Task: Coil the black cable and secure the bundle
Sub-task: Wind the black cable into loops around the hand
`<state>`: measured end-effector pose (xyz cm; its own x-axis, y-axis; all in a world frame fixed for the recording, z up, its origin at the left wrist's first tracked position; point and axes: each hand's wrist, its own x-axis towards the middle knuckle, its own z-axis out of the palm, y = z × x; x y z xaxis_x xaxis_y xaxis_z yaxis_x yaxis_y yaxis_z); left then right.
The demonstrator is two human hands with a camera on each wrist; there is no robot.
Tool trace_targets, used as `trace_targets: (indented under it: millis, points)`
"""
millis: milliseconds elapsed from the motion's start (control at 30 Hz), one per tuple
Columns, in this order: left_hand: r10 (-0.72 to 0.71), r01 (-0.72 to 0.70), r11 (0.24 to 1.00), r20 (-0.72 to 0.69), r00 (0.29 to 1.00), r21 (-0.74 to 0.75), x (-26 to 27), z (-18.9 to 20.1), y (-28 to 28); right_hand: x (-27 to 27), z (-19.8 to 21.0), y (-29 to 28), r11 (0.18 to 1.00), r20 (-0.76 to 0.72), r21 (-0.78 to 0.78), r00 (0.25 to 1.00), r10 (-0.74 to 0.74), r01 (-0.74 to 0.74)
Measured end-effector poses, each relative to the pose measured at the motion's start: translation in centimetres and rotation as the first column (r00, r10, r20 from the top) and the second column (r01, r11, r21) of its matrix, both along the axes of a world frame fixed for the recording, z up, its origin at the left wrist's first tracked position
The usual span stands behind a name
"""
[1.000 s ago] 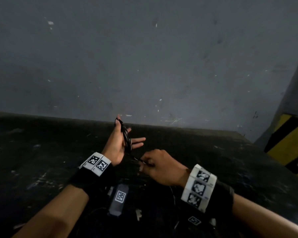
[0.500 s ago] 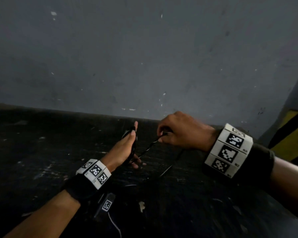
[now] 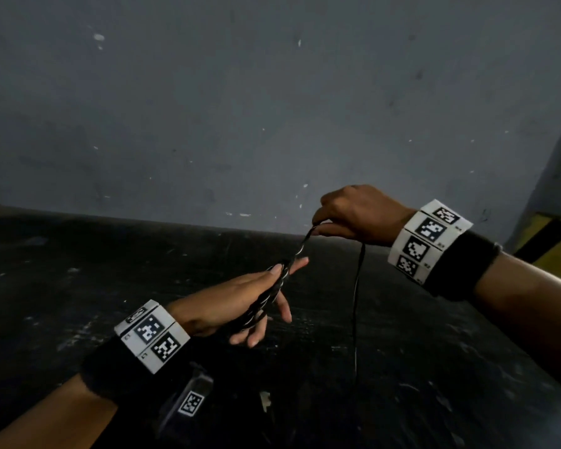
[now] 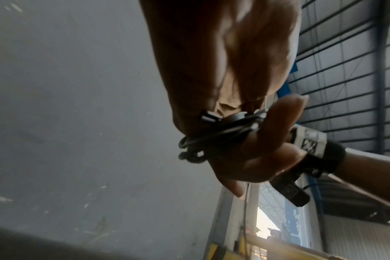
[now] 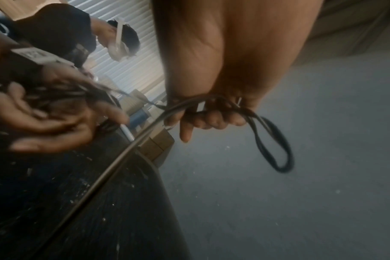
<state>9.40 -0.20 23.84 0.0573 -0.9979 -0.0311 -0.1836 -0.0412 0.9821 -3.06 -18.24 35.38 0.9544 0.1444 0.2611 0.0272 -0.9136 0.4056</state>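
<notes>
Two hands above dark table (image 3: 110, 270), grey wall (image 3: 272, 108) behind.

head: above, facing down-forward | wrists: close, along fingers | shared: black cable (image 3: 300, 247), both hands

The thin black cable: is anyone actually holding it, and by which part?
Yes. The thin black cable is wound in loops around the left hand, whose fingers stay straight. The right hand pinches the free stretch above; the rest hangs down.
</notes>
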Motion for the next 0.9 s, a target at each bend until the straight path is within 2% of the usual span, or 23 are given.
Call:
trace_targets:
  millis: [133,200,267,333,433,533,633,700,800,900]
  points:
    - [-0.178,0.172,0.984,-0.181,0.967,-0.049,-0.8,1.3,1.0,0.1,-1.5,-0.9,0.998,0.068,0.069,0.998,-0.006,0.001]
    - [-0.291,0.266,0.957,-0.352,0.890,-0.117,-1.0,1.8,1.2,0.2,-2.9,-0.6,0.990,0.105,0.141,0.994,-0.002,-0.013]
    - [-0.360,0.292,0.932,-0.472,0.805,-0.212,-1.3,2.4,1.0,0.4,-4.7,0.0,0.954,0.159,0.297,0.987,-0.022,-0.027]
    - [-0.350,0.214,0.928,-0.518,0.781,-0.304,-1.8,3.2,0.7,0.9,-6.7,0.9,0.897,0.190,0.440,0.981,-0.039,-0.050]
    - [-0.241,0.000,0.922,-0.575,0.782,-0.386,-1.7,4.5,-0.1,1.3,-9.9,2.3,0.799,0.244,0.586,0.970,-0.015,-0.135]
    - [-0.135,-0.186,0.903,-0.667,0.733,-0.387,-0.7,5.1,-1.2,1.8,-12.0,3.7,0.679,0.302,0.710,0.952,-0.054,-0.187]
    - [-0.057,-0.332,0.862,-0.725,0.686,-0.383,-0.1,5.1,-2.0,2.2,-12.1,4.4,0.630,0.302,0.756,0.949,-0.094,-0.178]
    - [-0.029,-0.404,0.830,-0.754,0.656,-0.384,0.4,5.2,-2.3,2.1,-11.8,4.8,0.541,0.253,0.824,0.964,-0.080,-0.171]
    - [-0.024,-0.461,0.796,-0.782,0.623,-0.392,1.3,5.4,-2.4,1.6,-11.3,5.5,0.420,0.112,0.905,0.992,-0.064,-0.075]
    - [-0.009,-0.494,0.775,-0.789,0.614,-0.393,1.9,5.5,-2.7,1.3,-10.9,5.5,0.404,0.031,0.915,0.996,-0.079,0.004]
